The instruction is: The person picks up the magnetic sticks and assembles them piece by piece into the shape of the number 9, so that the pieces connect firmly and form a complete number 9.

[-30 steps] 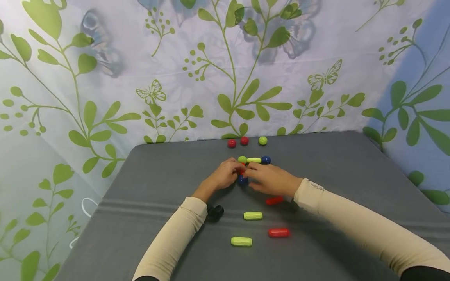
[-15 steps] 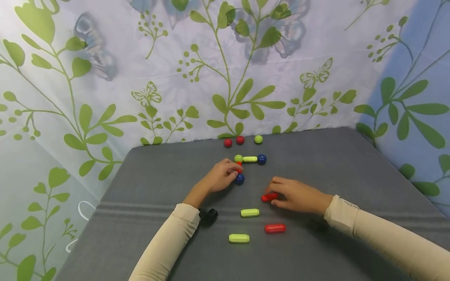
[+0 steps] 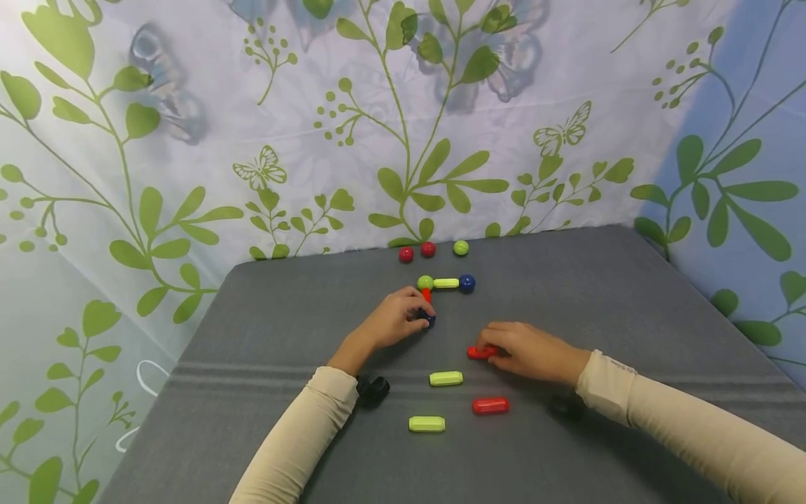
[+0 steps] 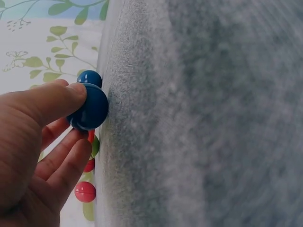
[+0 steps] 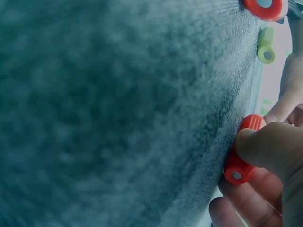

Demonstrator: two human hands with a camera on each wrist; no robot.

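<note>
With thumb and fingers my left hand point(image 3: 395, 318) pinches a blue ball point(image 4: 92, 109) at the near end of a small magnetic-looking construction. From that ball a red rod point(image 3: 427, 295) runs back to a green ball point(image 3: 425, 283). A yellow-green rod point(image 3: 446, 283) then leads right to a second blue ball point(image 3: 467, 283), forming a corner shape on the table. To the right and nearer, my right hand point(image 3: 529, 350) grips another red rod point(image 5: 239, 163) low at the grey surface, its round metal end showing in the right wrist view.
Two yellow-green rods point(image 3: 446, 379) point(image 3: 427, 424) and a red rod point(image 3: 490, 405) lie loose on the grey table point(image 3: 302, 301) in front. Two red balls point(image 3: 406, 254) point(image 3: 428, 249) and a light green ball point(image 3: 461, 248) sit along the back edge, before a leaf-patterned curtain point(image 3: 352, 140).
My right hand has left the construction, moved right and nearer, and taken hold of the loose red rod. My left fingers have shifted from the joined red rod down onto the near blue ball.
</note>
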